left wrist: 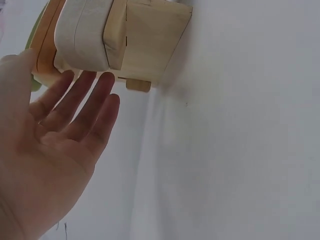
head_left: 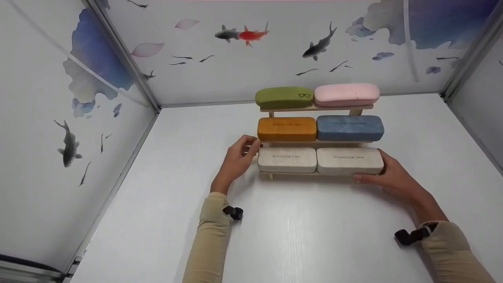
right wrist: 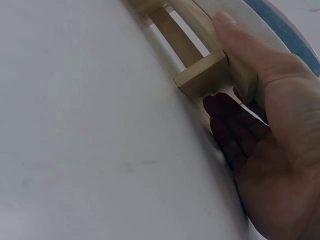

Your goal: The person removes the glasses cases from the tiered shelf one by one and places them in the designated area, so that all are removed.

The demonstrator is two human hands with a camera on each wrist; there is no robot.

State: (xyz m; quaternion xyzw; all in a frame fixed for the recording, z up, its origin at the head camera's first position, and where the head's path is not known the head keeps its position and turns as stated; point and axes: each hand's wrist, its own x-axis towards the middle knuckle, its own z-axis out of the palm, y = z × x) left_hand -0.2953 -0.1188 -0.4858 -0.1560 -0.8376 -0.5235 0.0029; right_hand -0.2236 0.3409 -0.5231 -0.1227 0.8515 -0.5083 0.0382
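Observation:
A wooden three-tier stand point(head_left: 294, 173) bears glasses cases in pairs. On its lowest tier lie a left white glasses case point(head_left: 287, 160) and a right white one point(head_left: 349, 160). My right hand point(head_left: 393, 175) holds the right one's outer end, thumb along the front by the shelf edge; its lower fingers point(right wrist: 232, 125) hang under the shelf beside a stand leg. At the stand's left side is my left hand point(head_left: 237, 159), fingers loosely bent near the left white case's end. In the left wrist view its palm point(left wrist: 55, 155) holds nothing.
The middle tier carries an orange case point(head_left: 287, 129) and a blue case point(head_left: 349, 127). On top sit a green case point(head_left: 283, 97) and a pink case point(head_left: 347, 94). The white table point(head_left: 290, 232) is bounded by a fish-painted back wall point(head_left: 251, 70) and side panels.

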